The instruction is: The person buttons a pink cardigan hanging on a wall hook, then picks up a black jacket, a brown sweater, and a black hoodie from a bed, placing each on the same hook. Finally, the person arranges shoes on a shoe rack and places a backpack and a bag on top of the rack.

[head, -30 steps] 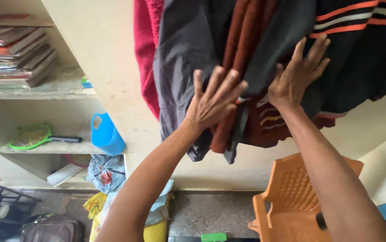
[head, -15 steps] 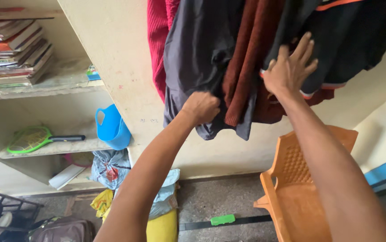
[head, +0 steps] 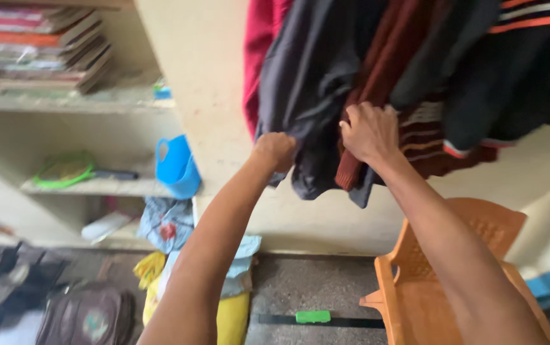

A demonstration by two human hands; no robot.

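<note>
On the shelves at your far left sit a stack of books (head: 45, 48) up top and a green racket (head: 64, 171) lower down, with a blue bucket (head: 176, 167) at the shelf's right end. Below them, on the floor, lie a brown bag (head: 86, 316), some shoes (head: 0, 284) and a heap of plastic sacks (head: 173, 255). Moving right, your left hand (head: 275, 152) is closed in a fist on the lower edge of the dark grey garment (head: 313, 96), which hangs against the cream wall beside a red cloth (head: 259, 57). Just beside it, your right hand (head: 369, 132) is clenched around the rust-brown knit garment (head: 377, 83), next to the grey one. Further right hangs a dark garment with orange stripes (head: 530, 57). Beneath your right arm stands an orange plastic chair (head: 479, 255)
</note>
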